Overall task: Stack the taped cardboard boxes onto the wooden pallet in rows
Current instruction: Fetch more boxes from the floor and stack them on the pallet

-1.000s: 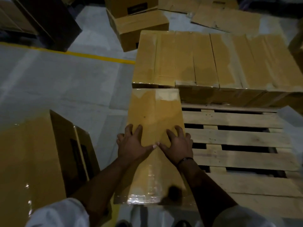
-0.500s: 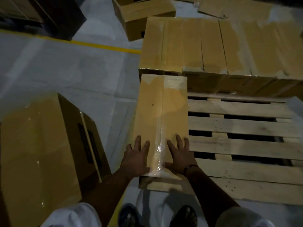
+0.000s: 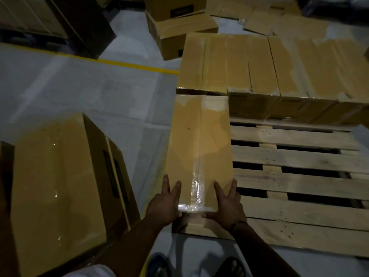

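Observation:
A long taped cardboard box (image 3: pixel 199 140) lies flat on the left end of the wooden pallet (image 3: pixel 299 170), its far end against a row of several taped boxes (image 3: pixel 269 64) at the pallet's back. My left hand (image 3: pixel 164 202) rests on the box's near left corner with straight fingers on top. At the near right corner my right hand (image 3: pixel 227 200) presses the box the same way. Both thumbs sit along the near end by the shiny tape strip.
A large taped box (image 3: pixel 56 186) stands on the grey floor at my left. More boxes (image 3: pixel 179 27) and flattened cardboard (image 3: pixel 279 19) lie beyond the pallet. A yellow line (image 3: pixel 137 65) crosses the floor. Bare slats fill the pallet's right side.
The box has slid forward across the pallet until it meets the back row. My hands have moved from the middle of its top to its near corners and spread apart.

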`<state>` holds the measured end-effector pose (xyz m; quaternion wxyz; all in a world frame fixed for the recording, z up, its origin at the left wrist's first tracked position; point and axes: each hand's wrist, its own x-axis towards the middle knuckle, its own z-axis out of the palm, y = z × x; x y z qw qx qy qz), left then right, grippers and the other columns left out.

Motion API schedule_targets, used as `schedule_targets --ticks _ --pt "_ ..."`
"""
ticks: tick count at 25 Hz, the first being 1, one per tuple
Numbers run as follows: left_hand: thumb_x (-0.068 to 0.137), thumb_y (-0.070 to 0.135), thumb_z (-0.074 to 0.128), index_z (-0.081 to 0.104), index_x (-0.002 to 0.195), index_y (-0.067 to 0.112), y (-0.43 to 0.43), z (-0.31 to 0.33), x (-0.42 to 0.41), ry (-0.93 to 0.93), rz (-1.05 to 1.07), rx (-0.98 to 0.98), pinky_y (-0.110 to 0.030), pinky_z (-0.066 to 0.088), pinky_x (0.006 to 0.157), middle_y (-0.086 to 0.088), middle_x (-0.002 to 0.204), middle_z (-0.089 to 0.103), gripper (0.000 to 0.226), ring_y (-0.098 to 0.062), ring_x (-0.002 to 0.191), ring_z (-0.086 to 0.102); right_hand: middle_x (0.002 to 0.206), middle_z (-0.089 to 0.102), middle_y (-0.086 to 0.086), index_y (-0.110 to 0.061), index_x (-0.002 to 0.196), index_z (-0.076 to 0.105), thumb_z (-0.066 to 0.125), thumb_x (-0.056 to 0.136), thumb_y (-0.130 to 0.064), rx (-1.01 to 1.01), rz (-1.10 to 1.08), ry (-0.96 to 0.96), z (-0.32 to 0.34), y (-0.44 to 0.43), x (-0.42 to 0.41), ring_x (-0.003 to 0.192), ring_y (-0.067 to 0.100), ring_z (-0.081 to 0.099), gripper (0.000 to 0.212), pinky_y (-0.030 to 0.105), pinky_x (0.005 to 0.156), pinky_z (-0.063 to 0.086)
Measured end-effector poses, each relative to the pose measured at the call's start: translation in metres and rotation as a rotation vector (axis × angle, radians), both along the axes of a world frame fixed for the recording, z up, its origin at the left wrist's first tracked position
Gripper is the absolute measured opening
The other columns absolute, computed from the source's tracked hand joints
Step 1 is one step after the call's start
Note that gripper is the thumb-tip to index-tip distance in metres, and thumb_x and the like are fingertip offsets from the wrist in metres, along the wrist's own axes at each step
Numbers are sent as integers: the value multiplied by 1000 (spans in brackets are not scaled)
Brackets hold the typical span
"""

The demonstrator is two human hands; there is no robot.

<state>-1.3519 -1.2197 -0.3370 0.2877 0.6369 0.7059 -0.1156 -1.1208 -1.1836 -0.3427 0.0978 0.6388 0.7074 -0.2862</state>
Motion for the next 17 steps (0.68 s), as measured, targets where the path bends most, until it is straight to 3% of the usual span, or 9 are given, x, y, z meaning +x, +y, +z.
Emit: schedule_targets --ticks 11,17 --pt "77 47 86 5 161 37 5 -1 -11 15 -34 34 -44 57 92 -10 167 -29 117 -38 119 63 160 -31 17 -42 158 2 77 70 -70 -12 25 2 -4 1 -6 145 44 13 119 52 108 44" --pt "88 43 75 8 161 37 -1 2 -8 8 -113 88 -44 56 89 -8 168 -26 99 -38 116 62 161 -30 15 -41 159 0 78 70 -69 25 -6 29 -5 -2 -2 147 41 12 122 49 112 41"
